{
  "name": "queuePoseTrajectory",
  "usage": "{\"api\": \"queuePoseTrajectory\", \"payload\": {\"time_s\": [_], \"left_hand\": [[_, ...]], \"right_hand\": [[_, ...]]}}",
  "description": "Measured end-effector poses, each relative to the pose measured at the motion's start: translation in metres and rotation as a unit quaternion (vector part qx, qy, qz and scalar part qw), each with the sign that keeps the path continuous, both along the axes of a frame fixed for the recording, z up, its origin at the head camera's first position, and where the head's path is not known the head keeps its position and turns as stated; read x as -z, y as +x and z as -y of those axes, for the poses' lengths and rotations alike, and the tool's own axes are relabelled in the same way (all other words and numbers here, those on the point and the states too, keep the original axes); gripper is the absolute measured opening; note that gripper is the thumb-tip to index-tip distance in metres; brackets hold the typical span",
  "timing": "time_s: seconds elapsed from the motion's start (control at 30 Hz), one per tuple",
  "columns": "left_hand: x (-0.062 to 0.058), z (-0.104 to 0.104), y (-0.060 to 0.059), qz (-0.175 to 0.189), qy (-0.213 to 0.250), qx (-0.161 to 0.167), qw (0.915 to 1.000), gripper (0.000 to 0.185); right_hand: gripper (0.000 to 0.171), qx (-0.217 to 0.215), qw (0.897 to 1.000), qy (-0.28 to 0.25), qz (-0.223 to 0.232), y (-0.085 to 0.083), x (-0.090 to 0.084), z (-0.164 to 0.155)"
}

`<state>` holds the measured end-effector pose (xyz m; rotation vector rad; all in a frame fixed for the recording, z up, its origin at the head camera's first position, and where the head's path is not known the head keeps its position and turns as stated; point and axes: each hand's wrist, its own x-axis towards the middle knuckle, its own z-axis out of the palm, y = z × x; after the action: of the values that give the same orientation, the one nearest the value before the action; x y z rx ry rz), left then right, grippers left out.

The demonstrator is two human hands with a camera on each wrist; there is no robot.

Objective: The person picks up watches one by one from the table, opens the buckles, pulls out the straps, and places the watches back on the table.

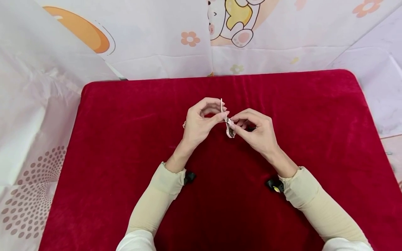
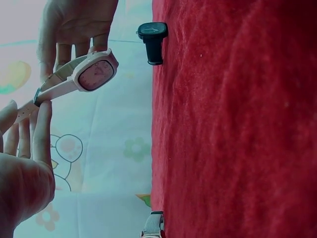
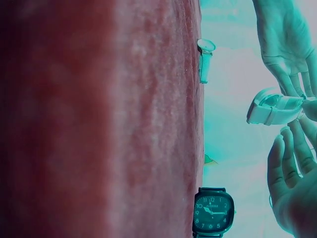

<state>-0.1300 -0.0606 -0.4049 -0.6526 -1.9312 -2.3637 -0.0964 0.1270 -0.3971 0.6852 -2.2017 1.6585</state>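
A pink wristwatch (image 1: 231,132) with a rounded rectangular case (image 2: 96,74) is held above the table between both hands, its strap bent into a loop. My left hand (image 1: 199,120) pinches the strap's free end between thumb and fingers, close to the dark buckle (image 2: 37,96). From the other side, my right hand (image 1: 257,127) pinches the watch with thumb and fingertips. In the right wrist view the back of the watch (image 3: 270,114) faces the camera. The exact contact of the right fingertips is partly hidden.
A black square-faced watch (image 3: 214,213) stands on the red-covered table (image 1: 125,139), mostly hidden behind my right hand in the head view. A paler watch (image 3: 205,54) stands behind my left hand. Printed curtains (image 1: 157,45) hang beyond the table.
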Motion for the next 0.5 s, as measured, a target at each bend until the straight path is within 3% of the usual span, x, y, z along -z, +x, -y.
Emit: {"api": "queuePoseTrajectory", "payload": {"time_s": [0.5], "left_hand": [[-0.0006,0.0004,0.0002,0.008,-0.013,0.002,0.9999,0.03]], "right_hand": [[0.017,-0.005,1.0,-0.009,0.006,-0.0006,0.0004,0.0024]]}}
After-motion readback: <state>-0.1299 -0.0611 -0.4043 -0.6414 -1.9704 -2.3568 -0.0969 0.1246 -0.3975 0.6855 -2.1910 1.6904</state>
